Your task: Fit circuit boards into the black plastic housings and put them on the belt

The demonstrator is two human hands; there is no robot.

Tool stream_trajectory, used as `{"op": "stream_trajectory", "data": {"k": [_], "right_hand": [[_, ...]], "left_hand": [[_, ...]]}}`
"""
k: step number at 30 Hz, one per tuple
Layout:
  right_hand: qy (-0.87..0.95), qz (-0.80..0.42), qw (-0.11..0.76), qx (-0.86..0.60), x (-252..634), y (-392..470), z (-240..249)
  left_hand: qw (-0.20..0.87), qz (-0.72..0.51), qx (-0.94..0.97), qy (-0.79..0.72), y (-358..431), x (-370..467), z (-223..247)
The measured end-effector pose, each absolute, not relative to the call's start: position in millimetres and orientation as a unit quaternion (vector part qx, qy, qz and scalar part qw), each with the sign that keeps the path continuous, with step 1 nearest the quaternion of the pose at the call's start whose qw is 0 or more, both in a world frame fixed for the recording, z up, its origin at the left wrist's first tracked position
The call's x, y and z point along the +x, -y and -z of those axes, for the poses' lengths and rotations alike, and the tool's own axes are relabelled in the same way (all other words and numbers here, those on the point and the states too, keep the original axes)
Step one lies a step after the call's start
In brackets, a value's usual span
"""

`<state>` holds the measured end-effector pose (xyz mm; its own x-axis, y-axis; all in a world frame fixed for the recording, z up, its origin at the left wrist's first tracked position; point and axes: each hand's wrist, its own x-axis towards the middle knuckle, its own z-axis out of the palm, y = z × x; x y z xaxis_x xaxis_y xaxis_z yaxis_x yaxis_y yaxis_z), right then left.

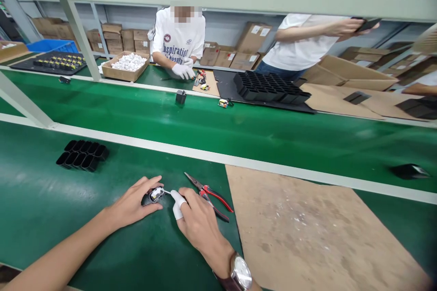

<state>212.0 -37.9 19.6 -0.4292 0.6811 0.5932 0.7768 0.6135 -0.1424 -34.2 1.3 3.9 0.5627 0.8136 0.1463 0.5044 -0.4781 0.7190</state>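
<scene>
My left hand (134,203) rests on the green mat and grips a small black part with a white, lettered component (156,194) in it. My right hand (195,219), with a white finger cot on its forefinger and a watch on the wrist, pinches the thin wire coming off that component. Red-handled pliers (209,194) lie on the mat just beyond my right hand, touching neither hand. A cluster of black plastic housings (83,155) sits farther back on the left.
A brown cardboard sheet (307,232) covers the mat to the right. The green conveyor belt (239,127) runs across, carrying small black parts (180,96). Beyond it two people work among black trays (269,87) and a box of white pieces (127,64).
</scene>
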Motion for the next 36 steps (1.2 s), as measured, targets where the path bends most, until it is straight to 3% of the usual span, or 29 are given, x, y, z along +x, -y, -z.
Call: {"op": "stream_trajectory", "data": {"k": [9,36], "right_hand": [[0.844,0.099,0.304,-0.432,208.8,39.6,-22.5],[0.859,0.12,0.304,-0.394,207.1,44.6,-30.4]], "left_hand": [[0.361,-0.193,0.819,-0.403,0.6,-33.6,-1.2],[0.346,-0.181,0.835,-0.387,5.0,-31.3,-9.5]]}}
